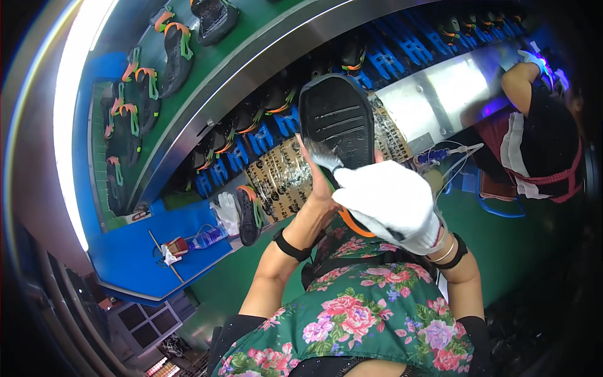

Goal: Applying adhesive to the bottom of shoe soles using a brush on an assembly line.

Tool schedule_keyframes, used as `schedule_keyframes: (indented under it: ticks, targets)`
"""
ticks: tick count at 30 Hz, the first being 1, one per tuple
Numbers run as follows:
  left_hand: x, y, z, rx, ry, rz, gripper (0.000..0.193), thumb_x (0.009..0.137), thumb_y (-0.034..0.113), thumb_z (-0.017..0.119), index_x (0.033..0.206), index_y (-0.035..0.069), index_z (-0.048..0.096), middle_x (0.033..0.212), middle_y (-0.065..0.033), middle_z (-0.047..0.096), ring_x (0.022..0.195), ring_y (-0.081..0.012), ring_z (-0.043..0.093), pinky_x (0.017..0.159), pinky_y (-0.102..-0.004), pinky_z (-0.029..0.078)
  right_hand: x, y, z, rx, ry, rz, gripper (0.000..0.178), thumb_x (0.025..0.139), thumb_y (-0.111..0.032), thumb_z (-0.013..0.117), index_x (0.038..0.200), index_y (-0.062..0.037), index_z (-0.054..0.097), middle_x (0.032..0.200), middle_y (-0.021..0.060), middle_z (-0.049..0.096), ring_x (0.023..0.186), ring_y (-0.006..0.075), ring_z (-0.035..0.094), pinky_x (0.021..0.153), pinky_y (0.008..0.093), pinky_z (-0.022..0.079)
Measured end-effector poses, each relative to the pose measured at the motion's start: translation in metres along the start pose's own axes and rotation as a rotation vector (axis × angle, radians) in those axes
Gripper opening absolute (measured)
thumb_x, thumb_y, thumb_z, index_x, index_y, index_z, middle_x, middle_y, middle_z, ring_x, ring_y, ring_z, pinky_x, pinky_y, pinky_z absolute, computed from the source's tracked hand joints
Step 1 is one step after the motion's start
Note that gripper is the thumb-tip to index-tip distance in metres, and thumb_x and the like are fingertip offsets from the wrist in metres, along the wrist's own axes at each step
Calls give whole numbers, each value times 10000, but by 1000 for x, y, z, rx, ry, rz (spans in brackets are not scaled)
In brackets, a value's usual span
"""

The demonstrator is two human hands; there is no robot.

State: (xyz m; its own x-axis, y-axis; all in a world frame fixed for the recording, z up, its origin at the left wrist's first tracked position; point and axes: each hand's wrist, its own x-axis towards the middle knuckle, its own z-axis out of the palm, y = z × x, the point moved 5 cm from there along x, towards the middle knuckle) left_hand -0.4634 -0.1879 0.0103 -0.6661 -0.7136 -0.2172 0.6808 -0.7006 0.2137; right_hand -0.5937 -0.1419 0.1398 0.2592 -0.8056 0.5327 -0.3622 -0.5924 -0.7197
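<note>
Both hands hold black shoe (337, 119) sole-up, toe pointing away.

The black shoe sole (337, 122) at frame centre looks matt, ribbed rubber. The white glove (392, 204) on the right hand is soft knitted cloth. The curved steel conveyor rail (251, 75) above gleams smooth.

The bare left hand (319, 182) held a black shoe (337, 119) sole-up, while the gloved right hand (392, 204) gripped what seemed a brush (323, 157) against the sole.
</note>
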Motion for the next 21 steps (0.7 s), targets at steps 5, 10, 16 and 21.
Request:
schedule_keyframes:
  ticks: [5, 10, 16, 21]
  targets:
    - [7, 6, -2, 84, 277, -26, 1307, 683, 1040, 139, 1384, 1, 511, 1177, -229, 663, 1049, -334, 680, 960, -483, 553, 0, 22, -21, 23, 116, 8, 323, 794, -12, 762, 1116, -45, 753, 1107, 135, 746, 924, 280, 718, 851, 408, 576]
    - [19, 9, 6, 376, 64, -16, 1223, 690, 1036, 247, 1291, 8, 528, 1097, -188, 639, 916, -267, 690, 776, -415, 609, -1, 9, -1, -104, 87, -42, 329, 776, -22, 788, 1103, -57, 757, 1090, 115, 751, 915, 281, 718, 801, 394, 586]
    - [31, 16, 15, 202, -76, 16, 1299, 678, 1044, 117, 1263, -30, 558, 1059, -216, 666, 920, -310, 693, 820, -449, 598, -4, 24, -16, 25, 110, 33, 279, 778, -29, 755, 1057, -40, 768, 1057, 147, 758, 899, 308, 722, 795, 391, 570]
    - [33, 23, 10, 158, -40, -54, 1249, 667, 1032, 287, 1272, -32, 532, 1067, -203, 634, 969, -320, 647, 840, -480, 584, -4, 16, -9, 79, 88, 54, 270, 752, -22, 768, 1019, -61, 775, 1064, 142, 758, 928, 288, 726, 793, 381, 569]
